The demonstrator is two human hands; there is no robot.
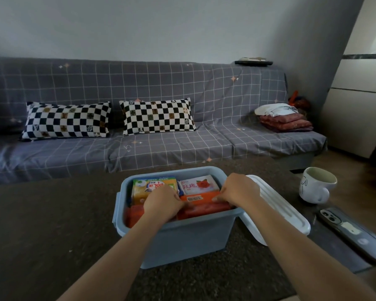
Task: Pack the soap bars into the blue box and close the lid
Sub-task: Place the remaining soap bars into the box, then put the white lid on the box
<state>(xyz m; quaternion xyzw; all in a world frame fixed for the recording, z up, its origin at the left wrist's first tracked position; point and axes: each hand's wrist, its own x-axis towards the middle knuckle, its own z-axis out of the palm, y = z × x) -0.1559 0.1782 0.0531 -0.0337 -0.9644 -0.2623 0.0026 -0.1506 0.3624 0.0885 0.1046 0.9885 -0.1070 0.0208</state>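
Observation:
The blue box (pixel 182 237) stands open on the dark table in front of me, filled with several wrapped soap bars. A yellow-green bar (pixel 148 185) lies at the back left and a white bar with a red rose (pixel 199 184) at the back right. Orange and red bars (pixel 206 203) fill the front. Both hands are inside the box. My left hand (pixel 163 203) presses down on the front bars with fingers curled. My right hand (pixel 239 189) grips the right end of the orange bar. The white lid (pixel 278 211) leans against the box's right side.
A white mug (pixel 317 184) stands to the right of the lid. A phone (pixel 332 219) lies on a dark flat case (pixel 360 240) at the table's right edge. Behind the table is a grey checked sofa (pixel 139 146) with two checkered pillows and folded cloth.

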